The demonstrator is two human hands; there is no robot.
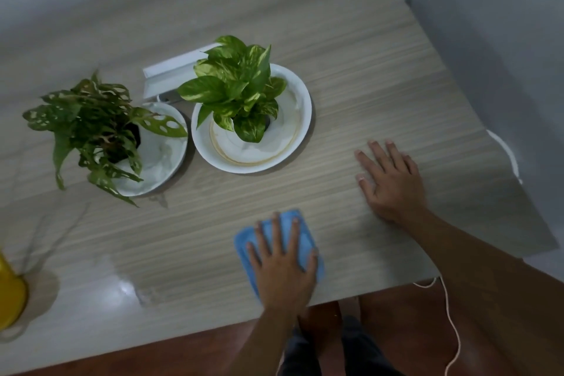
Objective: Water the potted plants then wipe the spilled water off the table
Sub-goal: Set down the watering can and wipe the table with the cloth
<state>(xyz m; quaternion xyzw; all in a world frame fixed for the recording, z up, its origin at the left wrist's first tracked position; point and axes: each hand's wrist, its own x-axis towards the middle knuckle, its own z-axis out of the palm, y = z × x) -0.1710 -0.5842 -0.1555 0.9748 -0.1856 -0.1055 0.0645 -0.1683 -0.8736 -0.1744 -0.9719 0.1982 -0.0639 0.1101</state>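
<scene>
Two potted plants stand on the wooden table (351, 76). A dark holey-leaf plant (91, 128) sits in a white saucer (161, 159) at the left. To its right, a green-and-yellow pothos (238, 91) sits in a larger white saucer (274, 152). Near the front edge my left hand (280, 268) presses flat on a blue cloth (305, 232), fingers spread over it. My right hand (390, 183) lies flat and empty on the bare table to the right. A shiny wet patch (128, 287) lies left of the cloth.
A yellow container (9, 293) stands at the left edge of the view. A white box (171, 70) lies behind the plants. A white cord (451, 314) hangs off the table's front right corner. White walls close the back and right side.
</scene>
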